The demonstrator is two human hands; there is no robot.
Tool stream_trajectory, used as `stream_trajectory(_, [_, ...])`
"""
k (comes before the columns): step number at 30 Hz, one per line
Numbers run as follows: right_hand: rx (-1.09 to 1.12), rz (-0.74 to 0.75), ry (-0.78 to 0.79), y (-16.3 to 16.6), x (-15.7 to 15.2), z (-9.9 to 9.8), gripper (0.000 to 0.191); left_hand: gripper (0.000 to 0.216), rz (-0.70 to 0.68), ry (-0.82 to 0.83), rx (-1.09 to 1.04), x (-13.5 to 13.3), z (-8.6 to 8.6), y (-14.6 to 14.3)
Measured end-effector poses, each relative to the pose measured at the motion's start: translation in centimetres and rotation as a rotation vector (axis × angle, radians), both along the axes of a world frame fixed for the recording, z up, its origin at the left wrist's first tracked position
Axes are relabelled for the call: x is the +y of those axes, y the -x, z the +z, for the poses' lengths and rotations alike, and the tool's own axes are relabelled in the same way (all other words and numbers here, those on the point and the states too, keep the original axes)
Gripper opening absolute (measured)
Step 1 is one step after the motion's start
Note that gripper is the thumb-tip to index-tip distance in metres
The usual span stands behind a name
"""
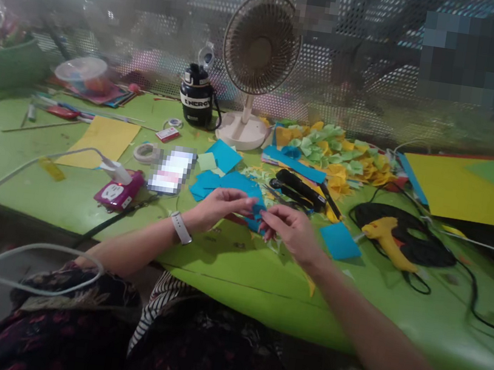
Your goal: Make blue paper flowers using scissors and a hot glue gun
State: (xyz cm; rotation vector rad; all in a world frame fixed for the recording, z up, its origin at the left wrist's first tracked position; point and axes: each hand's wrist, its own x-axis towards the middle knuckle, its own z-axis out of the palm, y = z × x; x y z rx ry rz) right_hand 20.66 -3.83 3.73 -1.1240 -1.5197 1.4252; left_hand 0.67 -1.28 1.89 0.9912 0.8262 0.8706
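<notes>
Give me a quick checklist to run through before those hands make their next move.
1. Blue paper piece secured: ok, between the fingertips of the left hand and right hand.
2. Another blue sheet within reach: ok, a blue square lies beside the right hand.
3. Glue gun pointing away from paper: not ok, its nozzle faces that square.
4. Glue gun cool: cannot tell.
5. Table free of scraps: not ok.

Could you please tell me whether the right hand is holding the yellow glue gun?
No, the glue gun lies apart from the right hand, which has its fingertips at blue paper.
</notes>
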Motion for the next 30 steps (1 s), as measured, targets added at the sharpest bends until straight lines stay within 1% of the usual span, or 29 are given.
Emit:
stream_trajectory(2, [-0.039, 0.008, -0.043, 0.1, -0.2, -0.2, 0.032, 0.038, -0.034, -0.003, 0.019, -0.1, -0.1, -0.1])
stream_trajectory(4, [-0.082, 0.024, -0.101, 0.1, -0.3, -0.3, 0.029, 0.038, -0.036, -0.006, 0.035, -0.2, 0.0, -0.1])
stream_trajectory(6, [-0.142, 0.028, -0.192, -0.2, -0.3, -0.4, 0.025, 0.038, -0.034, 0.004, 0.051, -0.1, 0.2, 0.0])
stream_trajectory(9, [-0.247, -0.039, -0.443, -0.8, -0.2, -0.3, 0.013, 0.037, -0.066, 0.029, 0.050, 0.0, 0.7, 0.3])
stream_trajectory(11, [-0.310, -0.044, -0.628, -1.2, 0.0, -0.3, 0.021, 0.037, -0.104, 0.051, 0.042, 0.1, 0.9, 0.5])
stream_trajectory(13, [-0.365, 0.021, -0.781, -1.4, 0.3, -0.4, 0.024, 0.037, -0.155, 0.083, 0.046, 0.2, 1.0, 0.5])
stream_trajectory(15, [-0.397, 0.093, -0.918, -1.5, 0.5, -0.6, 0.019, 0.037, -0.197, 0.111, 0.052, 0.1, 0.8, 0.6])
stream_trajectory(18, [-0.393, 0.137, -1.069, -1.5, 0.5, -0.9, 0.016, 0.035, -0.171, 0.104, 0.028, 0.1, 0.6, 0.5])
stream_trajectory(21, [-0.378, 0.131, -1.090, -1.4, 0.4, -1.0, 0.017, 0.036, -0.135, 0.077, 0.015, 0.0, 0.5, 0.5])
stream_trajectory(30, [-0.374, 0.051, -0.954, -1.3, 0.5, -1.3, 0.013, 0.039, -0.100, -0.054, 0.059, -0.3, 0.3, 0.0])
